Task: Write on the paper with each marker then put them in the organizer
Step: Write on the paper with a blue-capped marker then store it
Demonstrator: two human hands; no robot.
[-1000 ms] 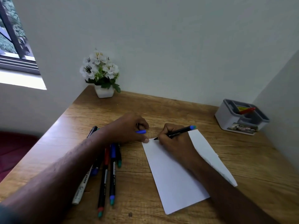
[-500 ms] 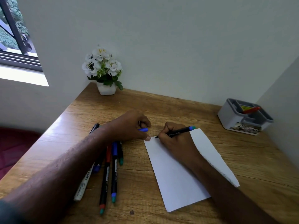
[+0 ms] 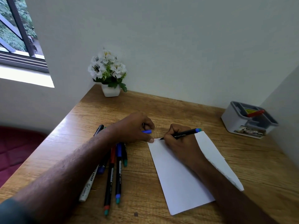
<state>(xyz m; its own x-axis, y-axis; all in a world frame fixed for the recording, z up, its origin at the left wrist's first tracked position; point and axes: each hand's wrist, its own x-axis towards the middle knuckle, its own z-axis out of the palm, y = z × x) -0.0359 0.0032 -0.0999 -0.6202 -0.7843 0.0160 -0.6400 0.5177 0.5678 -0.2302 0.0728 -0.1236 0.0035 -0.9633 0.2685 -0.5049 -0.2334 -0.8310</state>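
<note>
The right hand (image 3: 179, 143) grips a black marker (image 3: 182, 135) with a blue end, tip down on the top left corner of the white paper (image 3: 181, 180) lying on the wooden desk (image 3: 250, 159). The left hand (image 3: 132, 128) curls round a blue cap (image 3: 146, 131), one fingertip pressing that same paper corner. More markers (image 3: 113, 172) lie beside the paper under the left forearm. The grey organizer (image 3: 237, 122), holding a red marker (image 3: 255, 113), stands in the far right corner; a potted white flower plant (image 3: 108, 73) stands far left.
</note>
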